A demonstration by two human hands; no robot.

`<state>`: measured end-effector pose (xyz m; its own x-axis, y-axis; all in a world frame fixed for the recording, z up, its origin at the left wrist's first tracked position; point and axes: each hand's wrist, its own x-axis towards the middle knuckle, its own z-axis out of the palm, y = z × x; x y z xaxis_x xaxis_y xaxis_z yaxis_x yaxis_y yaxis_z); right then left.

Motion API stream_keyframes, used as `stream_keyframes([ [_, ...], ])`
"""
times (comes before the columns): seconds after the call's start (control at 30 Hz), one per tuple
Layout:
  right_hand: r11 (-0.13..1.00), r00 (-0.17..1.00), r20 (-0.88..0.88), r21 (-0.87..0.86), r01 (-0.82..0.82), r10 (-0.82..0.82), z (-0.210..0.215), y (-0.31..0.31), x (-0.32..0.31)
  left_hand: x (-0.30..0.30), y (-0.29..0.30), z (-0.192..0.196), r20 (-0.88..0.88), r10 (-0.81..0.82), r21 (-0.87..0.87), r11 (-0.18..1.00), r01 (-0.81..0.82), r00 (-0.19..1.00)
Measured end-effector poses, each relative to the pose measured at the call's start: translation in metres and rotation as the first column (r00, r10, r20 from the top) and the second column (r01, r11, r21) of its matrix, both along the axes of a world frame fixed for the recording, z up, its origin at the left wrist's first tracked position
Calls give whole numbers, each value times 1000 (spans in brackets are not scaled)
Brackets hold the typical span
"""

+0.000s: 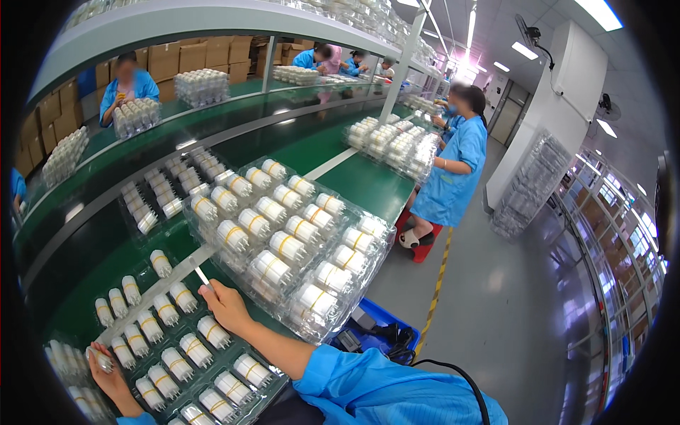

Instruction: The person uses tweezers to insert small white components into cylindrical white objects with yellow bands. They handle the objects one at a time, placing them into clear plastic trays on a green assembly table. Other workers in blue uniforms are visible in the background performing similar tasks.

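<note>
At the lower left, my left hand (110, 381) is closed around a white bundle (101, 359) like the others nearby. My right hand (228, 309) grips a slim, pale stick-like tool (201, 274), whose exact kind I cannot make out; it points up and away over the bench. Between and below my hands lies a clear plastic tray (185, 327) with rows of white cylindrical bundles, each bound with a yellow band and showing short pins at one end. Several loose bundles (132, 290) lie just beyond that tray.
A stack of filled clear trays (283, 234) stands beyond my right forearm. Further trays (166, 188) lie on the green bench (326, 138). A blue bin (379, 329) with black items sits right of the stack. Co-workers in blue sit along the line; one (453, 170) is at the right.
</note>
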<state>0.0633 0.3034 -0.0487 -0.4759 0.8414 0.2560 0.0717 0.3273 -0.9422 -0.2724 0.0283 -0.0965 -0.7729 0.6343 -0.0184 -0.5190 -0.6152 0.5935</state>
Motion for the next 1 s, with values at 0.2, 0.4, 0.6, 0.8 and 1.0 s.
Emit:
stream_keyframes([
  [0.2, 999, 990, -132, 2, 41, -41, 5, -6, -1, 0, 1, 0, -40, 2, -7, 1000, -3, 999],
  [0.4, 999, 994, -105, 27, 33, -31, 5, -5, -2, -2, 3, 4, 9, 29, -13, 999, -29, 1000],
  [0.6, 996, 998, 13, 66, 57, -58, 5, -2, -2, 7, 8, 12, 30, 94, -63, 994, -92, 995],
  [0.8, 999, 999, -24, 23, 34, -34, 5, -2, 0, 8, 10, 10, 7, 11, 6, 1000, -11, 1000],
  [1.0, 994, 999, 14, 103, 35, -37, 8, -2, -1, 24, 12, 27, 115, 72, 5, 997, -73, 991],
])
